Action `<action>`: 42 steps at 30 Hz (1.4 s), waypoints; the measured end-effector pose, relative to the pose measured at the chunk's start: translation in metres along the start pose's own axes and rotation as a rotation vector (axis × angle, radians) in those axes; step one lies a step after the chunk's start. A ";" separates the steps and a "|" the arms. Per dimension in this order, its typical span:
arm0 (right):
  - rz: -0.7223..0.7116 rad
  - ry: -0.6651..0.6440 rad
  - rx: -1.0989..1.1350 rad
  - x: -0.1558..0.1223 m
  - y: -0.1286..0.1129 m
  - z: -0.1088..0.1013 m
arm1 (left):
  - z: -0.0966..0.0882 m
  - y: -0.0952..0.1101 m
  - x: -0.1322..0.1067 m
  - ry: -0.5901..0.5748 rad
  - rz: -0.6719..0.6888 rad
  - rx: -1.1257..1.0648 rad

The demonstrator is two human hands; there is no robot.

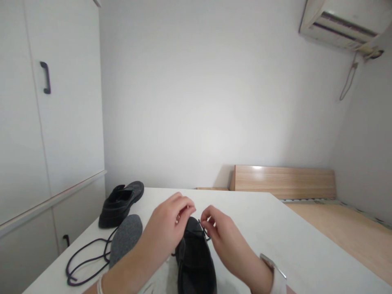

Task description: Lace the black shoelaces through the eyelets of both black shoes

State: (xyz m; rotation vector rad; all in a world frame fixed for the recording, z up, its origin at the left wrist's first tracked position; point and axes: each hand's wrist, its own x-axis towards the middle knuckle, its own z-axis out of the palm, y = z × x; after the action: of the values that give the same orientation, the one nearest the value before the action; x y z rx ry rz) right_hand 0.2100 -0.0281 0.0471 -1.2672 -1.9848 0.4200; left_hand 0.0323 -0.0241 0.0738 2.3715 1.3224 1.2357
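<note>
A black shoe [196, 261] lies on the white table [275, 237] just in front of me, toe pointing away. My left hand [168, 228] curls over the shoe's front, fingers pinched on its thin black lace. My right hand [219, 232] pinches the same lace [204, 232] at the toe end, right beside the left fingertips. A watch [274, 269] sits on my right wrist. A second black shoe [121, 203] rests at the table's far left corner.
A grey insole [126, 239] lies left of the near shoe, with a loose dark lace [84, 261] coiled beside it. White cabinets [45, 122] stand at the left. A wooden bed frame [284, 181] and an air conditioner [343, 20] are at the right.
</note>
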 end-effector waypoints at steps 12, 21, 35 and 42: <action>-0.429 0.453 0.546 0.024 -0.071 -0.052 | -0.021 0.047 0.026 0.154 -0.019 -0.727; -0.325 0.223 0.775 0.031 -0.047 -0.037 | -0.022 0.041 0.027 0.005 -0.033 -0.922; -0.005 0.227 1.176 0.012 -0.016 -0.029 | -0.037 -0.010 0.012 -0.052 -0.141 -0.547; 0.203 0.478 1.243 -0.028 0.047 -0.035 | -0.043 -0.096 -0.044 0.008 -0.451 -0.631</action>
State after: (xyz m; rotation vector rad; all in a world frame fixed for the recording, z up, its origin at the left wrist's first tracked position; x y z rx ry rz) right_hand 0.2728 -0.0346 0.0310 -0.6251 -0.8426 1.0974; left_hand -0.0716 -0.0104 0.0288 1.5407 1.1515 1.2707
